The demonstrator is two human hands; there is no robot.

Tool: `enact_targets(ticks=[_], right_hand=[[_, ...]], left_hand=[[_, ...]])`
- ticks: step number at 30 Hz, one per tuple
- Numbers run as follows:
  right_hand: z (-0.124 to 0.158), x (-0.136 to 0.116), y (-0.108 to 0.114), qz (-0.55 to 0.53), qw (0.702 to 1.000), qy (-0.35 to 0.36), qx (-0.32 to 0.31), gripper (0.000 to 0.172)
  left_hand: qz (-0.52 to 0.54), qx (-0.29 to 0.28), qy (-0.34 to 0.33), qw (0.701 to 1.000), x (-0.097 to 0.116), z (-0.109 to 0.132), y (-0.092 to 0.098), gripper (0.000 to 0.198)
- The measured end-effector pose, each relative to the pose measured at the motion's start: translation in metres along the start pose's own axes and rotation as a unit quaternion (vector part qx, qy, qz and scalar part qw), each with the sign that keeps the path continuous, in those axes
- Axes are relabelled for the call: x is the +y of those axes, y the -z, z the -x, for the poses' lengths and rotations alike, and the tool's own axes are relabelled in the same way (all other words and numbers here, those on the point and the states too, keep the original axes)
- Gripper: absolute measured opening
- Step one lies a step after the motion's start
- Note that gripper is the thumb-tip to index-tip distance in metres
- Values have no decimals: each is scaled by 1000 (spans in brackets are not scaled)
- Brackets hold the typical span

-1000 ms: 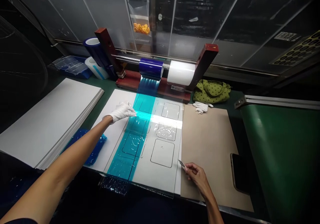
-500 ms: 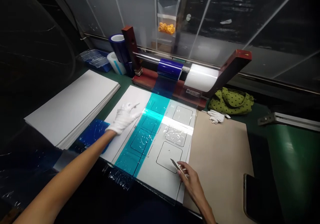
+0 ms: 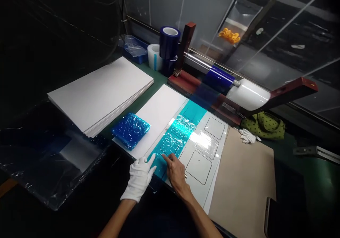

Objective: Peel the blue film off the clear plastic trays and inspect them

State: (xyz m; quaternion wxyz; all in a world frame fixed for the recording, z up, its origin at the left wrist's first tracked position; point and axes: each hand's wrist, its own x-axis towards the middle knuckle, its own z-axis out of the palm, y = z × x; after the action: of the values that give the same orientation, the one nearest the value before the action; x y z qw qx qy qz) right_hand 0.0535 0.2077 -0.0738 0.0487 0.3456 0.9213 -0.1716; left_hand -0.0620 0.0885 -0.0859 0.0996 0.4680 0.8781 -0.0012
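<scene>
My left hand (image 3: pixel 140 177), in a white glove, is at the near edge of a strip of clear blue film (image 3: pixel 172 142). Its index finger and thumb are spread apart at the film, the other fingers curled. Close beside it, my bare right hand (image 3: pixel 175 172) is over the same strip, index finger stretched out. A craft knife (image 3: pixel 185 176) is held in that hand; only its handle end pokes out, and the blade is hidden. Under the film lies a white sheet (image 3: pixel 164 101) with black rounded outlines. Bubbles and wrinkles show in the strip.
Behind stands a wooden rack (image 3: pixel 186 46) carrying a blue film roll (image 3: pixel 221 78) and a white roll (image 3: pixel 249 94). A paper stack (image 3: pixel 106 89) and a blue film-wrapped block (image 3: pixel 130 130) are left. Brown board (image 3: pixel 244 174), phone (image 3: pixel 271 216) and spare glove (image 3: pixel 248 136) are right.
My left hand has come down to the strip's near edge. The right hand has moved left from the outlined sheet onto the strip, keeping the craft knife. The view has swung left.
</scene>
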Motion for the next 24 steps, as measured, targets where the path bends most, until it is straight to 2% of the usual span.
enact_targets(ticks=[9,16,18,20,22,24], right_hand=[[-26,-33,-6,70,995,-5,-67,46],[-29,-33,4,89,991,1,-98,47],[-23,-28,6,95,990,2,-100,47],[-15,-20,8,103,990,1,-101,49],[-3,-9,10,112,988,-2,-104,49],[10,4,13,120,987,-6,-110,48]], left_hand=[[66,-2,26,997,-20,-1,-10,45],[81,28,48,995,-20,-1,-17,42],[103,34,80,991,-25,2,-18,45],[154,53,137,977,-34,8,-20,54],[249,52,205,945,-44,16,-21,61],[375,-9,264,889,-52,25,-20,59]])
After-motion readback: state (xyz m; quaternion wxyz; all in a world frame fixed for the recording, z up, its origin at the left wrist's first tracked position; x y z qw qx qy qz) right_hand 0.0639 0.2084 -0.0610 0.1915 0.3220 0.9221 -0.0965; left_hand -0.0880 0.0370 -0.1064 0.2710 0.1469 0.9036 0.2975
